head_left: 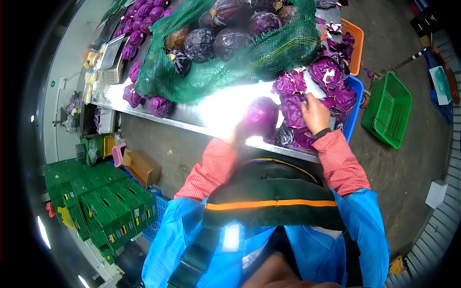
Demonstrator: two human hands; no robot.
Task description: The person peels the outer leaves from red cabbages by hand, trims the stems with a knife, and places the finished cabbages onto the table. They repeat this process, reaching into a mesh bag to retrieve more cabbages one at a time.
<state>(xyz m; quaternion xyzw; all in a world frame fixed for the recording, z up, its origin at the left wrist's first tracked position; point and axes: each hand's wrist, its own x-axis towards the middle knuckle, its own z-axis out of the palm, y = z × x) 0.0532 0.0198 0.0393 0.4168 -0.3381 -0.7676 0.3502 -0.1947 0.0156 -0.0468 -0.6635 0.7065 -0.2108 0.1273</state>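
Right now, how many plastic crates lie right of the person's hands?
3: an orange crate at the table's far end, a blue crate holding purple leaves beside the right hand, a green crate on the floor. More may be hidden.

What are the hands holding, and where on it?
Left hand grips a red cabbage at its near side; glare hides the fingers. Right hand rests on loose cabbage leaves.

Strong fisheye: edges bend, with a black vignette down the left side and in the corners. Blown-out white glare at centre on the steel table (185, 115) washes out the left hand (235, 137). Floor (413, 168) at right is dim. Bottom edge is soft.
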